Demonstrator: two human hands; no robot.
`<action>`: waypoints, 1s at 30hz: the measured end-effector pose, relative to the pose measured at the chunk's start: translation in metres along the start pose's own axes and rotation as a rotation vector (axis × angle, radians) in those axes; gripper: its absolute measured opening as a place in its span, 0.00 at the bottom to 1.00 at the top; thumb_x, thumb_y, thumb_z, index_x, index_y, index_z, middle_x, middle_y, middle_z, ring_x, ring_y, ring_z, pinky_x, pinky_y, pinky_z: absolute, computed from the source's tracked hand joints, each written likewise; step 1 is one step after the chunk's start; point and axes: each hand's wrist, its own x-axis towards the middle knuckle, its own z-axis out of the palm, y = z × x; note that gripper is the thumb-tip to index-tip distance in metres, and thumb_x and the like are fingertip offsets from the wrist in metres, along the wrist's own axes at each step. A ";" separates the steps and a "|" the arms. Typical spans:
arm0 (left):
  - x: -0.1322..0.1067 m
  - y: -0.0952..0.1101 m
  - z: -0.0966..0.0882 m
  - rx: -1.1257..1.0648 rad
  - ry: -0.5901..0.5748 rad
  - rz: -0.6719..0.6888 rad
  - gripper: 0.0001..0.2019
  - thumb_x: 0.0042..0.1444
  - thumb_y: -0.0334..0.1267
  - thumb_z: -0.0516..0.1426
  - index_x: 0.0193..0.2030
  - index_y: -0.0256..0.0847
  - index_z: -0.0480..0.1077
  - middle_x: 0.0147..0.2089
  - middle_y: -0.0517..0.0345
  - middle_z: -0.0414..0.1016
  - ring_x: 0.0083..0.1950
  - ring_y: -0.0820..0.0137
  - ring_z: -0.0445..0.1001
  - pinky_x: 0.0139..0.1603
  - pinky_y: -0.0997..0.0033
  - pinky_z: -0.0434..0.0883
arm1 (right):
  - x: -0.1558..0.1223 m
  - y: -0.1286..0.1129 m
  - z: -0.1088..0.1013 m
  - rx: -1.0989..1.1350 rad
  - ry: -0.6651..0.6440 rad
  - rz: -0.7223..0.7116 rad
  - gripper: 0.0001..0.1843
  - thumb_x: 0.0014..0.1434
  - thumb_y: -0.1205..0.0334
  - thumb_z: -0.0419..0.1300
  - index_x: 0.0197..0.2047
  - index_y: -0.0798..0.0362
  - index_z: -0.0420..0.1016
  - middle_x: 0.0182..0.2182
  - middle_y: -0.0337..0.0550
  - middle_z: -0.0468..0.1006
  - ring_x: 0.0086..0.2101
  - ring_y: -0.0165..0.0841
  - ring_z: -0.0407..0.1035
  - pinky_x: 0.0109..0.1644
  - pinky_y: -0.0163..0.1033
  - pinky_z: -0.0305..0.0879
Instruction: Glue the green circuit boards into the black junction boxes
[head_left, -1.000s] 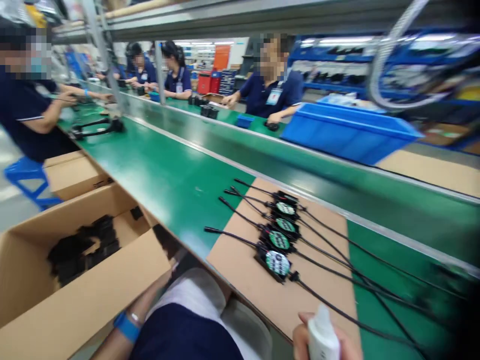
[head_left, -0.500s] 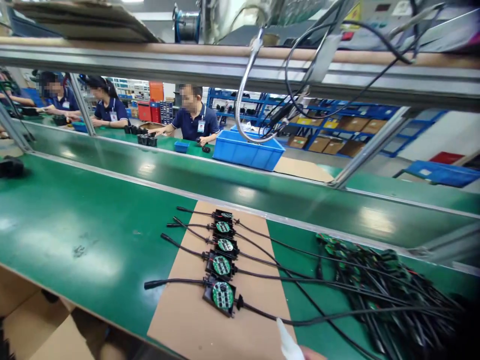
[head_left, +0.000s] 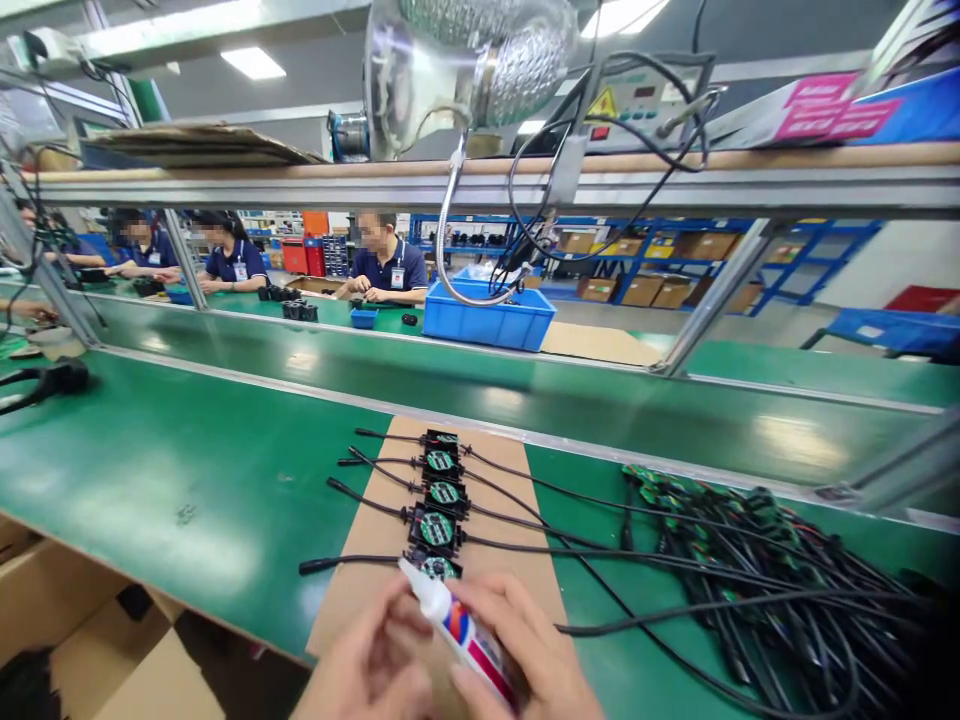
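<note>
My right hand [head_left: 536, 650] is wrapped round a white glue bottle [head_left: 480, 645] with a red and blue label. The bottle's tapered nozzle points up and to the left. Close beside the nozzle is my left hand [head_left: 371, 655], its fingers curled and slightly blurred; whatever they hold, if anything, is hidden. Beyond both hands, several round green circuit boards [head_left: 436, 528] sit in black housings in a column on a cardboard sheet [head_left: 360, 540]. The nearest circuit board [head_left: 436, 568] is partly covered by the bottle and my hands. Black cables leave the housings on both sides.
A heap of cabled boards [head_left: 750, 560] lies on the right of the green bench [head_left: 187, 450]. Across the rail stands a blue bin [head_left: 487, 318], with co-workers seated farther left. A metal shelf beam [head_left: 300, 195] spans overhead. Cardboard boxes [head_left: 60, 620] are below, left.
Both hands have come into view over the cardboard, with the glue bottle brought left from the lower edge. The camera has tilted up, showing more of the upper shelf.
</note>
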 end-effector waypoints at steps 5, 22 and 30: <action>0.033 0.089 0.019 -0.305 -0.080 0.177 0.26 0.48 0.50 0.67 0.50 0.34 0.72 0.38 0.52 0.72 0.35 0.72 0.70 0.37 0.73 0.69 | 0.042 -0.014 -0.023 -0.190 0.104 -0.335 0.32 0.54 0.65 0.63 0.62 0.50 0.61 0.51 0.55 0.66 0.50 0.41 0.67 0.49 0.41 0.70; 0.215 0.091 -0.020 0.573 -0.408 0.220 0.17 0.58 0.36 0.56 0.53 0.34 0.72 0.55 0.45 0.71 0.55 0.62 0.69 0.59 0.57 0.66 | 0.288 0.068 -0.034 1.038 0.616 -0.069 0.10 0.59 0.58 0.58 0.30 0.53 0.65 0.17 0.31 0.61 0.17 0.24 0.56 0.22 0.32 0.61; 0.227 0.029 -0.049 1.323 -0.485 0.526 0.23 0.67 0.39 0.44 0.68 0.43 0.54 0.72 0.64 0.49 0.69 0.64 0.54 0.67 0.58 0.61 | 0.282 0.168 0.008 1.045 0.375 0.401 0.21 0.52 0.50 0.64 0.22 0.54 0.58 0.13 0.30 0.54 0.13 0.22 0.47 0.15 0.29 0.48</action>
